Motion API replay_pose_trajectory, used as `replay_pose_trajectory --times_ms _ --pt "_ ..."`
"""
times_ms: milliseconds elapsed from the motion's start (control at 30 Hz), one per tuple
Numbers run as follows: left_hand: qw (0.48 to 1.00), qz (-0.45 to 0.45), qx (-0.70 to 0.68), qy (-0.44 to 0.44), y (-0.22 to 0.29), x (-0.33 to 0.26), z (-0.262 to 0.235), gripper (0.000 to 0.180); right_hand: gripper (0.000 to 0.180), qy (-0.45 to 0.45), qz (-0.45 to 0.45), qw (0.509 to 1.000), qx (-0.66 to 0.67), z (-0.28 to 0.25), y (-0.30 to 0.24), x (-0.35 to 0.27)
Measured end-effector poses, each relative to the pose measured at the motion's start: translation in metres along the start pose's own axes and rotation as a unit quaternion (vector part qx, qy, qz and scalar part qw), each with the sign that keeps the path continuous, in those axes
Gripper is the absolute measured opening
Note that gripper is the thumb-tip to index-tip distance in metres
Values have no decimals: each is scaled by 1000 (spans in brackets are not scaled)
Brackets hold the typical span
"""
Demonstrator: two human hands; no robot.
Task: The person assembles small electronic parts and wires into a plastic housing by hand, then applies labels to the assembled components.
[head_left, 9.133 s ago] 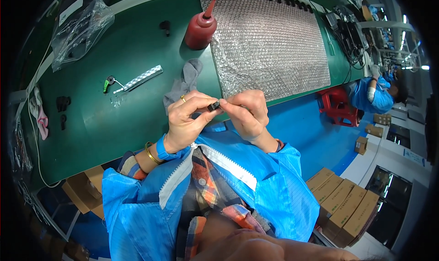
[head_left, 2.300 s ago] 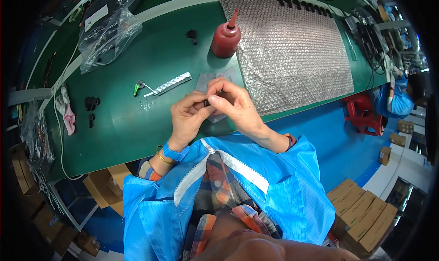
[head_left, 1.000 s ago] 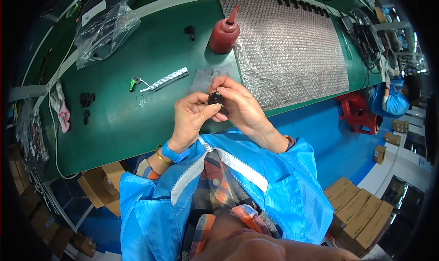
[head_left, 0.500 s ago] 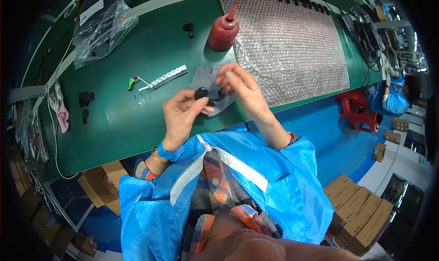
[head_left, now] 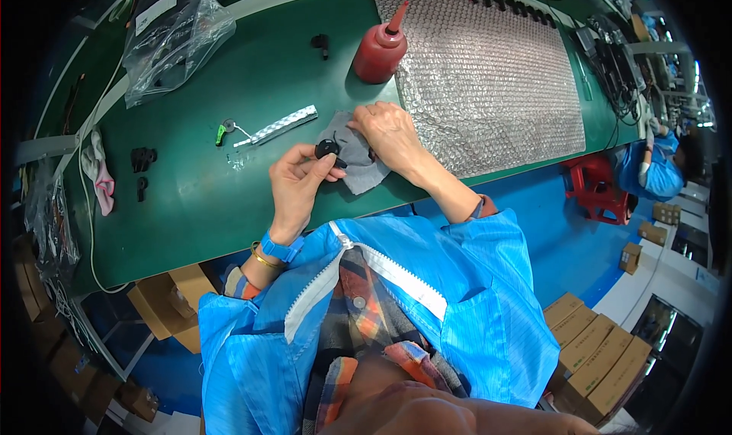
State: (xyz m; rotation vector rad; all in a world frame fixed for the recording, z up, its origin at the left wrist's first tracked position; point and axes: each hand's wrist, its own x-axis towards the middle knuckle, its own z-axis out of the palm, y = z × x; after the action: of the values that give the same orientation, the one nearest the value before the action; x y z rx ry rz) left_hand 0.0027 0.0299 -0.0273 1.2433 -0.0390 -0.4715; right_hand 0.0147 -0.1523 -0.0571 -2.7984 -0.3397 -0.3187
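While a part (head_left: 326, 148) is pinched by the left hand (head_left: 294, 186), cloth (head_left: 353, 147) is gripped by the right hand (head_left: 390, 139).

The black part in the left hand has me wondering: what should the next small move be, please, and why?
Perhaps bring the grey cloth up to the black part: the right hand appears to touch the cloth's upper area, while the left hand holds the part close by, at the cloth's left side.
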Motion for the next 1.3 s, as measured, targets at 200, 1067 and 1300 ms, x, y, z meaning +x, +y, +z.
replay_pose_trajectory --times_ms 200,1067,1300 --pt "1000 1 -6 -6 0 1 1 11 19 -73 92 993 17 -10 -7 4" --pt "999 30 6 -25 7 -6 21 10 10 12 147 774 616 -46 -41 -16" --pt "987 140 84 -4 4 -9 25 12 11 71 222 702 673 -48 -60 -17"
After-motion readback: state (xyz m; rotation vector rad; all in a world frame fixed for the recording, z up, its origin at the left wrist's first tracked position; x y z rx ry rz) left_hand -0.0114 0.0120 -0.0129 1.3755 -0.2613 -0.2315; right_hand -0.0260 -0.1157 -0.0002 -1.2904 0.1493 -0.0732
